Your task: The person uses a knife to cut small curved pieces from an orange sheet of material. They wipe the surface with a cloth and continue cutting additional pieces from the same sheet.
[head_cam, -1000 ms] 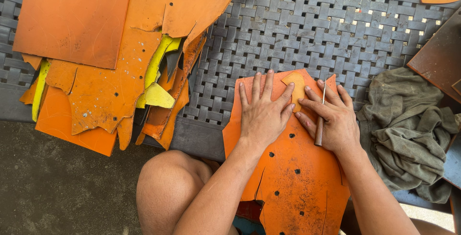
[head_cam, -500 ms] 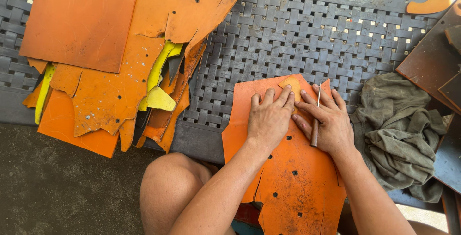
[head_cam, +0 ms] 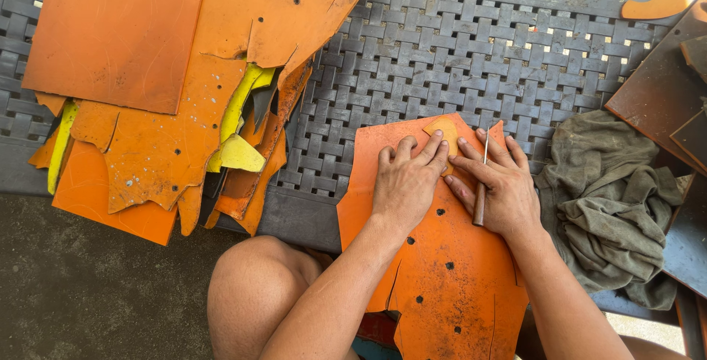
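Observation:
An orange sheet with punched holes (head_cam: 442, 279) lies over my lap and the edge of a dark woven bench (head_cam: 456, 58). My left hand (head_cam: 403, 183) rests flat on its upper part, fingertips curled onto a small pale orange template piece (head_cam: 445, 129). My right hand (head_cam: 499, 183) lies beside it, fingers touching the same piece. Between its fingers it holds a thin awl-like tool with a brown handle (head_cam: 480, 198), metal tip pointing away from me.
A pile of orange and yellow sheet scraps (head_cam: 169, 110) covers the bench at left. A crumpled grey-green cloth (head_cam: 611, 205) lies at right, next to brown sheets (head_cam: 663, 87). A small curved orange piece (head_cam: 655, 3) sits at top right. My bare knee (head_cam: 258, 294) shows below.
My left hand's spread fingers have drawn together and curled onto the small template piece. The view has shifted slightly; my right hand still holds the tool in the same place.

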